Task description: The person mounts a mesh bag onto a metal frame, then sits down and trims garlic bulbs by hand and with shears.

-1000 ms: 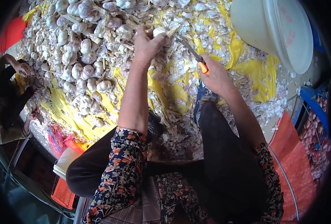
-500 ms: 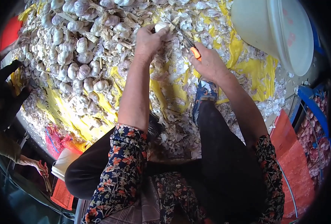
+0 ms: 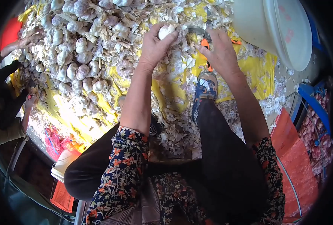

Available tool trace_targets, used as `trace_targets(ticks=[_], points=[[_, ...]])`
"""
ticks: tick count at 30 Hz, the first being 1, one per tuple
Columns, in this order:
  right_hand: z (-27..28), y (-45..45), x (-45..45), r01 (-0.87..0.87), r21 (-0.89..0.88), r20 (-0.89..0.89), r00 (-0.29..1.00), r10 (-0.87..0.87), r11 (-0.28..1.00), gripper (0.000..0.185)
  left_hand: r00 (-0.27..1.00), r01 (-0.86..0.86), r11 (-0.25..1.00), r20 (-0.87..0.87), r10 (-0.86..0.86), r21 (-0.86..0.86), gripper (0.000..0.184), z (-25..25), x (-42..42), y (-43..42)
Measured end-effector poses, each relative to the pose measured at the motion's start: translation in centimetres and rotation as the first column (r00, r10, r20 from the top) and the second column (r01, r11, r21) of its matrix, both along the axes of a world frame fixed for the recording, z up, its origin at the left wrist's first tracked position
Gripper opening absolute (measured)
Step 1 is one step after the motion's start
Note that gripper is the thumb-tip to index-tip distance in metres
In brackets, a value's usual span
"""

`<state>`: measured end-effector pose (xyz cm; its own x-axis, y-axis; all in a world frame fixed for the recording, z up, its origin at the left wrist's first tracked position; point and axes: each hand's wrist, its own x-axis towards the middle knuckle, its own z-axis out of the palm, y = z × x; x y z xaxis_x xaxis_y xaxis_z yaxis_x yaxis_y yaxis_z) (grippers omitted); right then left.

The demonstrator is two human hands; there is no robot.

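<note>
One bulb (image 3: 165, 32) in left grip (image 3: 154, 45)

garlic bulb (image 3: 166, 32) white, tool handle (image 3: 205, 45) orange, sheet (image 3: 262, 75) yellow, sleeve (image 3: 119, 168) navy (flowered in orange and cream).

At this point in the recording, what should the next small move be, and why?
Probably setting down the bulb: the left hand holds it, no long stem shows on it, and the shears, at the right hand, look clear of it.
</note>
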<state>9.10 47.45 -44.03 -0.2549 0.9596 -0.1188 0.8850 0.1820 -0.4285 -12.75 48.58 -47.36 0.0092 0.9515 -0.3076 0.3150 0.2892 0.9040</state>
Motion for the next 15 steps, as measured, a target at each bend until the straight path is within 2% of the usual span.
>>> trace_targets(ticks=[1, 2, 3, 5, 6, 7, 8, 9, 10, 11, 13, 14, 15], points=[[0.9, -0.2, -1.0, 0.000, 0.000, -0.004, 1.000, 0.000, 1.000, 0.071, 0.940, -0.103, 0.992, 0.318, 0.122, -0.076, 0.038, 1.2, 0.1, -0.5], [2.0, -0.8, -2.3, 0.028, -0.254, -0.307, 0.945, -0.109, 0.967, 0.068, 0.942, -0.050, 0.986, 0.320, 0.098, -0.156, 0.032, 2.4, 0.0, -0.9], [2.8, -1.3, -3.5, -0.028, -0.487, -0.544, 0.792, -0.277, 0.873, 0.065, 0.945, -0.048, 0.986, 0.312, 0.096, -0.158, 0.032, 2.3, 0.2, -1.3], [3.4, -2.0, -5.3, -0.026, -0.428, -0.577, 0.777, -0.251, 0.903, 0.065, 0.839, -0.200, 0.948, 0.457, 0.297, -0.249, 0.035, 1.8, 0.9, -2.3], [3.6, -2.3, -5.5, -0.021, -0.367, -0.600, 0.769, -0.219, 0.930, 0.064, 0.954, -0.124, 0.977, 0.252, 0.165, -0.172, 0.038, 3.9, 1.1, -2.4], [3.6, -2.4, -5.4, -0.018, -0.367, -0.598, 0.771, -0.221, 0.930, 0.064, 0.953, -0.121, 0.978, 0.255, 0.163, -0.172, 0.038, 4.6, 1.8, -2.5], [3.6, -2.4, -5.2, -0.026, -0.275, -0.584, 0.799, -0.145, 0.961, 0.064, 0.764, -0.246, 0.909, 0.511, 0.395, -0.336, 0.037, 5.1, 2.7, -2.6], [3.6, -2.5, -5.1, -0.042, -0.183, -0.563, 0.824, -0.070, 0.982, 0.064, 0.459, -0.295, 0.801, 0.659, 0.596, -0.520, 0.036, 5.7, 3.3, -2.6], [3.7, -2.6, -5.0, -0.067, -0.102, -0.593, 0.805, -0.007, 0.992, 0.065, 0.386, -0.315, 0.747, 0.640, 0.665, -0.586, 0.031, 6.4, 3.6, -2.4], [4.0, -2.8, -5.0, -0.071, -0.103, -0.595, 0.804, -0.005, 0.992, 0.065, 0.385, -0.318, 0.745, 0.638, 0.667, -0.586, 0.031, 6.9, 3.9, -2.4], [4.9, -3.3, -5.1, -0.036, -0.248, -0.697, 0.701, -0.153, 0.968, 0.058, 0.426, -0.360, 0.665, 0.519, 0.741, -0.654, 0.034, 7.5, 4.5, -2.7], [5.3, -3.7, -5.0, -0.034, -0.251, -0.698, 0.699, -0.156, 0.967, 0.058, 0.487, -0.402, 0.702, 0.513, 0.707, -0.587, 0.041, 7.6, 4.7, -2.8], [5.6, -4.0, -4.8, -0.011, -0.226, -0.614, 0.778, -0.133, 0.974, 0.055, 0.490, -0.399, 0.704, 0.513, 0.705, -0.587, 0.041, 7.8, 4.8, -3.1]])
